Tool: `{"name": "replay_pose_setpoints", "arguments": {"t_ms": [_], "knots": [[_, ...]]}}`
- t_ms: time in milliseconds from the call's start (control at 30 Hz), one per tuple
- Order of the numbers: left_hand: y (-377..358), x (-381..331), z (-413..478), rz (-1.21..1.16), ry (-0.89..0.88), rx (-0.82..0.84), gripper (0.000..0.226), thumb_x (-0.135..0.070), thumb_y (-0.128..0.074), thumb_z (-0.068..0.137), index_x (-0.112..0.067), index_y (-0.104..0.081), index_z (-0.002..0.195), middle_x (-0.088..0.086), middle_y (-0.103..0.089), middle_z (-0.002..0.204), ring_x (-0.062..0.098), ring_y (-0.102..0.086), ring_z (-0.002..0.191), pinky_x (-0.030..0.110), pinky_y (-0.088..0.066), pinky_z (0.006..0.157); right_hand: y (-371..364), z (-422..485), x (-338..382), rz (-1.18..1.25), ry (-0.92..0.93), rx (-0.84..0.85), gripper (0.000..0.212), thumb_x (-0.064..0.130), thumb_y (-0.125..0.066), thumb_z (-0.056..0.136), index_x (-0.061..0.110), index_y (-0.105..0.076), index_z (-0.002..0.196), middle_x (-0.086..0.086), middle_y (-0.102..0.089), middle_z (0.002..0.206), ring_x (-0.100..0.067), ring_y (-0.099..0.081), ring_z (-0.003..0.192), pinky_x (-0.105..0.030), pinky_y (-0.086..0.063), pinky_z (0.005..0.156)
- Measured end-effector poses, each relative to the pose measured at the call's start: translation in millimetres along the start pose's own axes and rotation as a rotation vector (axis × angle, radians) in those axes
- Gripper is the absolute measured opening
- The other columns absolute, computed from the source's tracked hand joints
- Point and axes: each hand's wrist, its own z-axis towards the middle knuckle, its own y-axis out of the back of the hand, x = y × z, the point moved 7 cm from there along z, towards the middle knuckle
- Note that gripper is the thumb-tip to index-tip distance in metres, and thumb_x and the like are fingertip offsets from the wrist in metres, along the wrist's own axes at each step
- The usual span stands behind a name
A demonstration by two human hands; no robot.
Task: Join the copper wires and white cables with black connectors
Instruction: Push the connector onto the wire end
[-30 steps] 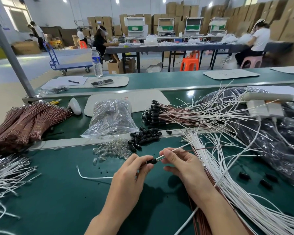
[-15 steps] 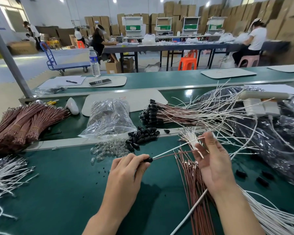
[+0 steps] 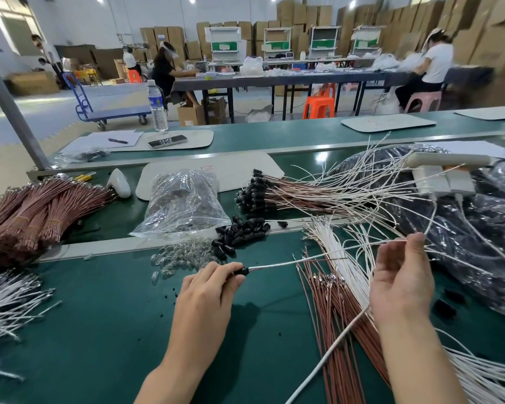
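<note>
My left hand point(image 3: 209, 290) pinches a black connector point(image 3: 241, 271) with a white cable and a copper wire point(image 3: 292, 262) running out of it to the right. My right hand point(image 3: 403, 275) is raised at the far end of that pair, palm toward me, thumb and fingers holding the white cable's end. Loose black connectors point(image 3: 239, 231) lie in a small heap beyond my left hand. Copper wires point(image 3: 333, 316) and white cables point(image 3: 341, 255) lie fanned out under my right arm. Finished assemblies point(image 3: 274, 196) with black ends lie behind.
Clear bulbs point(image 3: 181, 255) and a plastic bag point(image 3: 184, 202) sit behind my left hand. Bundled copper wires point(image 3: 38, 208) and white cables point(image 3: 6, 301) lie at left. A dark plastic bag point(image 3: 478, 228) and a white power strip point(image 3: 446, 170) are at right. People work at far tables.
My right hand has slid right and up along the cable pair, away from the connector to the far end. My left hand stays put, still pinching the connector.
</note>
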Motion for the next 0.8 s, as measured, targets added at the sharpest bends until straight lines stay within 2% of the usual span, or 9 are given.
{"name": "replay_pose_setpoints", "arguments": {"t_ms": [133, 233, 300, 367, 433, 567, 633, 700, 800], "knots": [[-5.2, 12.4, 0.2, -0.116, 0.084, 0.058, 0.028, -0.040, -0.053, 0.099, -0.027, -0.069, 0.119, -0.022, -0.063, 0.099, 0.009, -0.060, 0.093, 0.037, -0.051, 0.081, -2.6, 2.5, -6.0, -0.089, -0.005, 0.102, 0.023, 0.025, -0.072, 0.086, 0.011, -0.067, 0.103, 0.001, -0.072, 0.086, -0.009, -0.071, 0.083, -0.018, -0.057, 0.078], [-5.1, 20.6, 0.9, -0.199, 0.143, 0.037, 0.019, -0.033, -0.059, 0.099, -0.029, -0.070, 0.114, -0.023, -0.065, 0.099, 0.004, -0.064, 0.094, 0.037, -0.054, 0.083, -8.5, 0.2, -16.6, -0.387, 0.041, 0.141, 0.039, 0.026, -0.068, 0.091, 0.001, -0.062, 0.120, -0.010, -0.072, 0.107, -0.009, -0.072, 0.091, -0.018, -0.056, 0.082], [-5.7, 23.9, 1.3, -0.211, 0.161, 0.030, 0.017, -0.031, -0.060, 0.100, -0.030, -0.070, 0.113, -0.024, -0.066, 0.100, 0.001, -0.064, 0.096, 0.035, -0.054, 0.085, -9.6, -6.2, -26.6, -0.630, 0.106, 0.117, 0.050, 0.030, -0.066, 0.096, 0.009, -0.050, 0.138, -0.006, -0.070, 0.115, -0.002, -0.072, 0.088, -0.019, -0.055, 0.081], [-7.1, 26.9, 1.3, -0.223, 0.174, 0.030, 0.017, -0.031, -0.060, 0.100, -0.031, -0.070, 0.113, -0.025, -0.066, 0.100, -0.001, -0.064, 0.097, 0.032, -0.054, 0.085, -14.8, -21.7, -33.4, -0.775, 0.202, 0.108, 0.033, 0.031, -0.064, 0.097, 0.025, -0.047, 0.123, -0.003, -0.069, 0.110, 0.001, -0.071, 0.078, -0.014, -0.051, 0.068], [-8.0, 28.1, 1.2, -0.229, 0.177, 0.024, 0.017, -0.031, -0.060, 0.100, -0.031, -0.070, 0.113, -0.025, -0.066, 0.101, -0.001, -0.064, 0.098, 0.030, -0.054, 0.084, -23.8, -36.8, -42.4, -0.916, 0.238, 0.199, 0.017, 0.036, -0.062, 0.096, 0.029, -0.050, 0.105, -0.002, -0.071, 0.094, -0.002, -0.068, 0.066, -0.013, -0.049, 0.055], [-6.8, 28.0, 2.0, -0.243, 0.175, -0.004, 0.016, -0.032, -0.061, 0.099, -0.032, -0.070, 0.112, -0.026, -0.066, 0.102, -0.001, -0.064, 0.099, 0.024, -0.052, 0.085, -45.2, -75.1, -92.1, -0.980, -0.155, 0.748, 0.041, 0.050, -0.058, 0.093, 0.012, -0.071, 0.083, -0.004, -0.072, 0.074, -0.013, -0.064, 0.059, -0.021, -0.049, 0.048], [-5.6, 26.9, 2.9, -0.253, 0.163, -0.013, 0.015, -0.031, -0.061, 0.098, -0.033, -0.070, 0.110, -0.026, -0.066, 0.102, -0.001, -0.064, 0.099, 0.018, -0.049, 0.084, -46.8, -94.3, -108.4, -1.012, -0.242, 0.881, 0.044, 0.049, -0.058, 0.094, 0.013, -0.075, 0.074, -0.008, -0.073, 0.073, -0.017, -0.063, 0.055, -0.024, -0.047, 0.044], [-5.1, 24.9, 3.2, -0.268, 0.148, -0.015, 0.015, -0.029, -0.062, 0.098, -0.034, -0.070, 0.110, -0.027, -0.066, 0.103, -0.002, -0.064, 0.101, 0.014, -0.047, 0.084, -45.7, -103.1, -118.8, -1.044, -0.270, 0.919, 0.042, 0.049, -0.060, 0.094, 0.016, -0.076, 0.074, -0.009, -0.074, 0.073, -0.018, -0.064, 0.055, -0.024, -0.046, 0.043], [-6.9, 20.4, 3.3, -0.307, 0.115, 0.017, 0.017, -0.024, -0.063, 0.098, -0.035, -0.070, 0.109, -0.025, -0.067, 0.103, -0.001, -0.065, 0.102, 0.013, -0.047, 0.084, -44.4, -105.3, -125.0, -1.016, -0.316, 0.864, 0.035, 0.049, -0.064, 0.085, 0.019, -0.073, 0.100, -0.006, -0.075, 0.084, -0.017, -0.068, 0.065, -0.027, -0.053, 0.050]]}}
